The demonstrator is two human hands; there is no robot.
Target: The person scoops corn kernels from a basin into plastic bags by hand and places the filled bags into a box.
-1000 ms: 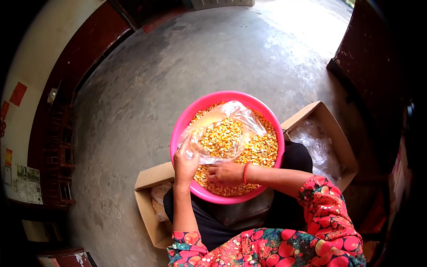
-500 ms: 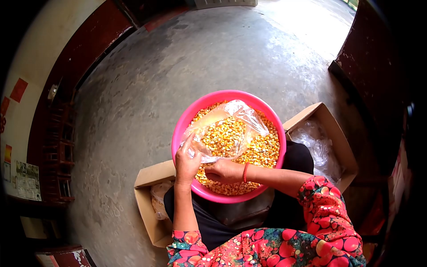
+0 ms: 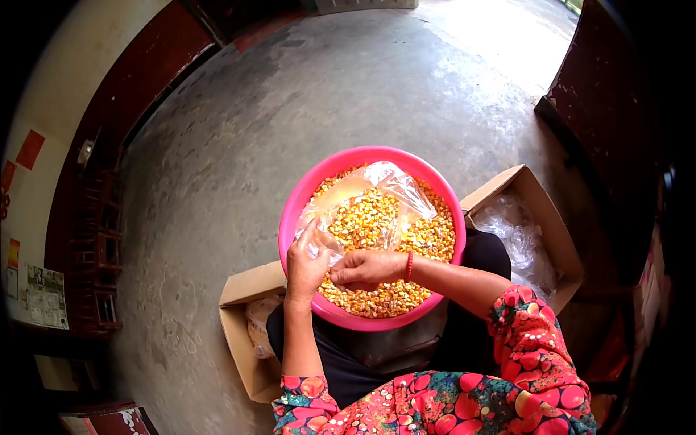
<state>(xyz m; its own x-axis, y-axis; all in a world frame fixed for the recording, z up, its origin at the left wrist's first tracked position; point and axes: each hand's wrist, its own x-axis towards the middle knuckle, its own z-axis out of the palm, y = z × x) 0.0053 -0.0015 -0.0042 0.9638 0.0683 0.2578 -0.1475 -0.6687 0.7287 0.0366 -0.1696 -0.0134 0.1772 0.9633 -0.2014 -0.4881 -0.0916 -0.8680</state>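
Right hand nearer bag mouth

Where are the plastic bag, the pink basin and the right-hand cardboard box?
plastic bag (image 3: 366, 217), head view, clear film over the kernels.
pink basin (image 3: 377, 154), head view, far rim.
right-hand cardboard box (image 3: 552, 228), head view, outer wall.
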